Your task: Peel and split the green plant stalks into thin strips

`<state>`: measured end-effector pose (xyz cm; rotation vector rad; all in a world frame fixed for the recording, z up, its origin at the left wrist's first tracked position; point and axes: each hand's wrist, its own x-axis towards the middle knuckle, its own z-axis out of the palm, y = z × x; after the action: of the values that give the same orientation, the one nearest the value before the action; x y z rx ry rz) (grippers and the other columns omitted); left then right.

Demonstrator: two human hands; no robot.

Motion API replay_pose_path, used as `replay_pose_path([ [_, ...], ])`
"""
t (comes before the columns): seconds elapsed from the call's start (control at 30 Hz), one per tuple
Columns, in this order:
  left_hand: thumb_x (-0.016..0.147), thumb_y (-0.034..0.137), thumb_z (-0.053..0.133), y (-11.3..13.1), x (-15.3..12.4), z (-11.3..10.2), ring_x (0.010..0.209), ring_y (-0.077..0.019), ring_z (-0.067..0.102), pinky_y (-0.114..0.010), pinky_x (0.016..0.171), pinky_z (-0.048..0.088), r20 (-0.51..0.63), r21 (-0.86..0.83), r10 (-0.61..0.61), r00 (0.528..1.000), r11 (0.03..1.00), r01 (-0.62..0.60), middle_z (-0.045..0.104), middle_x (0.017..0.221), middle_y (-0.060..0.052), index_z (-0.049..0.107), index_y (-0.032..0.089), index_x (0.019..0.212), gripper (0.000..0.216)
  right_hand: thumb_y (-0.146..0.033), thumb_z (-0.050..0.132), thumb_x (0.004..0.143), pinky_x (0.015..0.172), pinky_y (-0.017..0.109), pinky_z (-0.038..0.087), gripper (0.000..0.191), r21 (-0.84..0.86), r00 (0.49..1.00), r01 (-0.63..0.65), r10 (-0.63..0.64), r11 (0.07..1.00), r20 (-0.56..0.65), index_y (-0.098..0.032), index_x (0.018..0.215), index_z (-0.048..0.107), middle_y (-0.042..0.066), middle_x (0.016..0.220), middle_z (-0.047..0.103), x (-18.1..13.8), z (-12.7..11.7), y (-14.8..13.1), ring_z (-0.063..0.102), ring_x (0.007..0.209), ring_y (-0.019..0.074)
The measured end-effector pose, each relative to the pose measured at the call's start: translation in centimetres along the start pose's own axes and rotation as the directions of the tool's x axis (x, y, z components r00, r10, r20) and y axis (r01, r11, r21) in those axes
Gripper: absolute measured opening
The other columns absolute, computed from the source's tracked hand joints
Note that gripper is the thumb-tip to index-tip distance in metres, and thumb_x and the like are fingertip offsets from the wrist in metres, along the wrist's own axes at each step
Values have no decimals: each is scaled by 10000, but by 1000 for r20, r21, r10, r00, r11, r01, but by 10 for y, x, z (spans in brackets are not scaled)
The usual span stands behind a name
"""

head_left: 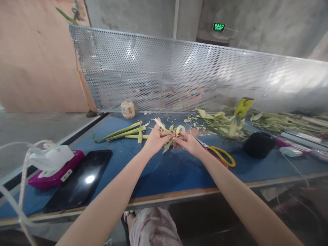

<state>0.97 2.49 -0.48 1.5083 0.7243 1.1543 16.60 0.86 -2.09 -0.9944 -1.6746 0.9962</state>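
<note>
Both my hands meet over the middle of the blue table (pixel 164 171). My left hand (pixel 155 139) is closed on pale green leaf strips (pixel 171 131) that curl and loop between the two hands. My right hand (pixel 188 141) pinches the other end of the same strips, fingers pressed together. A pointed strip end hangs down between the hands. Several long green stalks (pixel 123 132) lie on the table just left of my left hand.
Yellow-handled scissors (pixel 222 155) lie right of my right hand. A heap of leaf scraps (pixel 222 123), a black round object (pixel 258 145), a dark tablet (pixel 82 179), a purple tissue box (pixel 55 167) and a small jar (pixel 127 109) are on the table. A perforated metal screen (pixel 179 71) stands behind.
</note>
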Motion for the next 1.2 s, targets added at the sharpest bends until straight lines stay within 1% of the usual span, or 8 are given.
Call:
replay_pose_path([
  [0.1,673,213,651,-1,0,3,876,-163,633,-295,821,440,12,29,74,997,997,-75,707,825,-55,81,148,1366,900,-398,593,700,400,198,275,338,106,997,-12,20,994,-72,-174,900,438,-66,461,534,1,1,-1,373,364,58],
  [0.17,646,227,673,-1,0,3,850,-166,634,-289,796,442,-69,80,100,993,992,-94,703,820,-65,86,123,1367,936,-392,595,703,375,196,230,359,166,997,-14,26,986,-70,-174,938,432,-76,432,523,1,2,-3,321,327,49],
  [0.27,583,243,719,0,0,2,662,-142,627,-254,648,450,-190,167,107,976,983,-75,695,759,-60,156,100,1353,965,-389,622,682,381,202,234,326,270,999,-35,38,962,-7,-157,869,490,-42,474,553,1,3,-2,361,352,48],
  [0.43,564,207,726,0,0,2,561,-92,583,-219,590,427,-153,88,86,984,993,-73,680,690,-17,208,108,1330,930,-398,649,660,387,189,211,299,465,985,-160,113,871,127,-162,776,507,-52,495,527,0,4,2,307,347,20],
  [0.53,553,164,728,1,0,4,581,-90,596,-226,652,442,-160,-12,55,986,998,-58,665,631,16,231,100,1311,909,-375,662,657,386,182,180,276,476,984,-164,108,864,144,-160,761,523,-59,481,510,0,4,3,274,345,8],
  [0.93,522,64,731,-1,4,12,611,-122,622,-290,752,458,-267,-205,-69,961,979,14,658,582,-3,269,58,1288,894,-286,669,654,388,193,203,203,384,993,34,14,923,-120,-156,584,529,-36,478,552,2,-1,8,330,356,19],
  [1.07,502,101,760,-7,6,9,608,-118,610,-287,741,453,-299,-205,-64,952,979,1,659,598,-2,204,60,1324,994,-295,680,640,398,198,223,215,382,993,6,39,924,-111,-159,572,528,-37,478,549,0,-2,5,334,360,19],
  [1.2,568,123,731,-9,4,4,645,-147,618,-281,639,460,-191,-197,-91,977,979,53,685,724,-57,114,105,1362,1006,-338,684,628,418,210,262,211,389,997,-41,61,920,-42,-172,693,572,-17,583,596,-1,-3,2,371,400,31],
])
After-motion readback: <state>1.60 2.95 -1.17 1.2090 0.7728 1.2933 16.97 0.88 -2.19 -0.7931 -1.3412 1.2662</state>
